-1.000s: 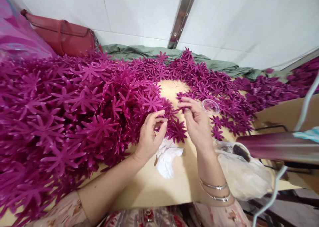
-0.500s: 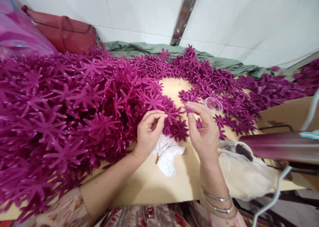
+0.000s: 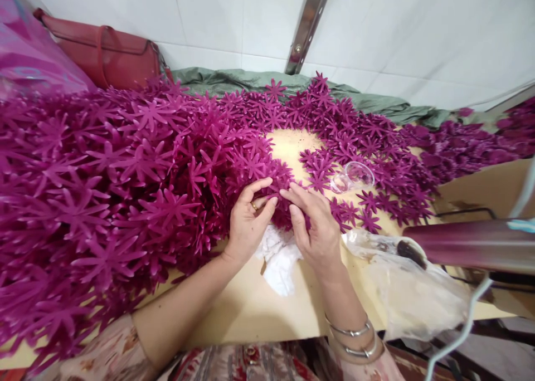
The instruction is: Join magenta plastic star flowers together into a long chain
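Note:
A huge heap of magenta star-shaped flower pieces (image 3: pixel 104 175) covers the left and back of a pale wooden table (image 3: pixel 259 308). My left hand (image 3: pixel 246 225) rests at the heap's edge, thumb and forefinger pinched on a flower piece (image 3: pixel 279 185). My right hand (image 3: pixel 313 228), two bangles on its wrist, has come in beside it; its fingers are pressed together on the same small cluster, fingertips nearly touching the left thumb. What lies under the right fingers is partly hidden.
A small clear plastic cup (image 3: pixel 353 176) lies among loose flowers to the right. Crumpled white tissue (image 3: pixel 279 261) sits under my hands, a clear plastic bag (image 3: pixel 412 289) at right. A dark red bar (image 3: pixel 472 244), a red handbag (image 3: pixel 104 55), green cloth (image 3: pixel 251 82) and a metal post (image 3: pixel 307 24) border the table.
My right hand has dropped from in front of the cup and moved left to meet my left hand at the heap's edge. The left hand has barely moved.

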`<state>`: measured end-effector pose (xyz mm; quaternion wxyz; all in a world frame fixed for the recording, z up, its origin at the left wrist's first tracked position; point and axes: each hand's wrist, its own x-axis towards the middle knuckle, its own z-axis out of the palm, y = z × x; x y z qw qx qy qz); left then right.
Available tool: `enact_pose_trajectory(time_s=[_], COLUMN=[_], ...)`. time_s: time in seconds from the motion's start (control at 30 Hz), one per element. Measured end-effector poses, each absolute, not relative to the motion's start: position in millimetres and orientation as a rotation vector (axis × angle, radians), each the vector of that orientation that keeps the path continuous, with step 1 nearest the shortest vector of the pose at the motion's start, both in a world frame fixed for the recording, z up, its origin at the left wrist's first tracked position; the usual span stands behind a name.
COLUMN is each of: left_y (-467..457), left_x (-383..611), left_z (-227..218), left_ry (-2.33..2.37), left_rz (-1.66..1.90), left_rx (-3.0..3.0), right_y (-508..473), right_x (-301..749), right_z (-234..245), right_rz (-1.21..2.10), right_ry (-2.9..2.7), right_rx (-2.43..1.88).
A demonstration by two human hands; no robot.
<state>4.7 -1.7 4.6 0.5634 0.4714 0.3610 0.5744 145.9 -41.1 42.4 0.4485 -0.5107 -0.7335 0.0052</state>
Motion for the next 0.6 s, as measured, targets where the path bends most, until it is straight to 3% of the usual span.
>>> enact_pose_trajectory(time_s=[0.6], left_y=[-0.1], left_x=[5.8], left_z=[1.0], left_ry=[0.813], left_rz=[1.395], left_rx=[1.142], right_y=[-40.9], right_x=[142.7], right_z=[33.1], right_rz=[0.064], right_ry=[-1.727], right_rx=[-1.159])
